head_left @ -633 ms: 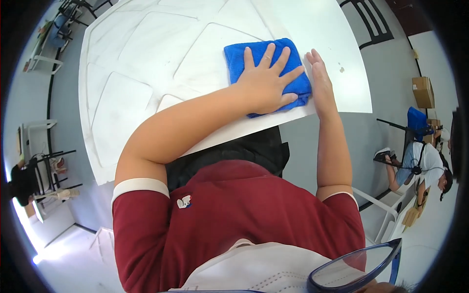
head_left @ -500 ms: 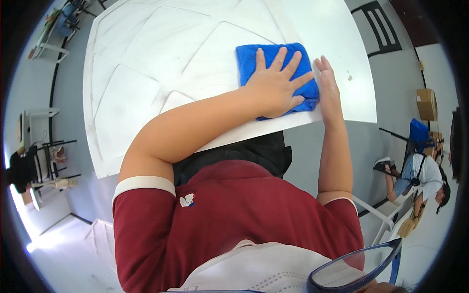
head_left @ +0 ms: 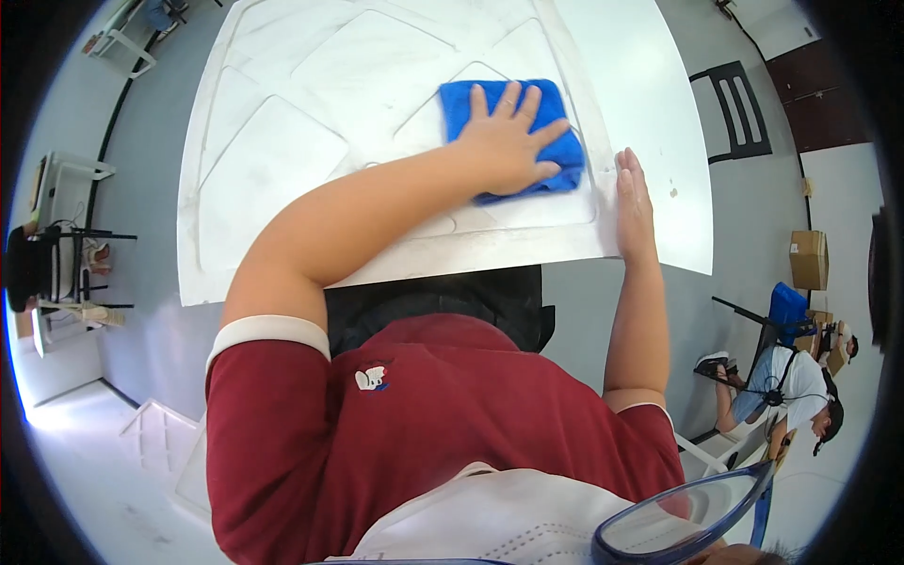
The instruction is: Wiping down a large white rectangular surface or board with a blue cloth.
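A blue cloth (head_left: 563,162) lies on a white panel (head_left: 377,85) with a diamond relief pattern and grey smudges. My left hand (head_left: 504,141) rests flat on the cloth, fingers spread, pressing it against the panel near its right border. To the right, my right hand (head_left: 635,207) stands on its edge along the panel's right side, fingers stretched out and close together, holding nothing. Part of the cloth is hidden under my left palm, and my left forearm crosses over the panel's near part.
The panel lies on a white table (head_left: 673,221), whose bare strip shows on the right. A dark slatted chair back (head_left: 744,113) stands beyond. Cardboard boxes (head_left: 808,259) and a seated person (head_left: 791,386) are at the right. Another person (head_left: 24,268) sits far left near a table.
My left hand and the cloth have moved left, off the panel's right border and further onto its patterned middle. My right hand stays beside the panel's edge. The whole view has shifted somewhat.
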The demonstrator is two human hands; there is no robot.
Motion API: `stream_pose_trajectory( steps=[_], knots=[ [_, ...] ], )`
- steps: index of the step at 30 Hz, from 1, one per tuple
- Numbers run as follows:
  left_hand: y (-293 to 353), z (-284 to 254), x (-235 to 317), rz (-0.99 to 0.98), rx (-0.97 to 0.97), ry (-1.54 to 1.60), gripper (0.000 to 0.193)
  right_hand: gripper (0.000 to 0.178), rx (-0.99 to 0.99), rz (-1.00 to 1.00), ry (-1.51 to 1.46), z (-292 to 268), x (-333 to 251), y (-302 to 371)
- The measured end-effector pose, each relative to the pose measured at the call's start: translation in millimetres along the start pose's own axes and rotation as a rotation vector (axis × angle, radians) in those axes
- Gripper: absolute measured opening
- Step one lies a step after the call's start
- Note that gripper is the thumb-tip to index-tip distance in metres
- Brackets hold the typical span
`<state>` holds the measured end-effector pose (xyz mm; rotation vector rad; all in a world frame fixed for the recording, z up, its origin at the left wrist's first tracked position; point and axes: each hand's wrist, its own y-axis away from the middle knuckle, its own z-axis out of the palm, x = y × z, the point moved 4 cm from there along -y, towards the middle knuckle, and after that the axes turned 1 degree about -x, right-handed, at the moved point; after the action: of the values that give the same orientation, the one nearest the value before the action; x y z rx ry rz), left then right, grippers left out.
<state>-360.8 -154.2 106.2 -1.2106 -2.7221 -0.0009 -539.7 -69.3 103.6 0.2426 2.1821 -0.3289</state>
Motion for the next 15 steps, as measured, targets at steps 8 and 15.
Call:
stream_pose_trajectory(
  steps=[8,15],
  knots=[
    [42.9,-17.0,-57.7,-0.112,-0.059,-0.123,0.062,0.051,0.002,-0.02,0.173,-0.9,-6.2,1.2],
    [39.7,-11.3,-58.9,-0.09,0.012,-0.071,0.057,0.05,-0.038,-0.094,0.21,-1.5,0.1,-1.1]
  ],
)
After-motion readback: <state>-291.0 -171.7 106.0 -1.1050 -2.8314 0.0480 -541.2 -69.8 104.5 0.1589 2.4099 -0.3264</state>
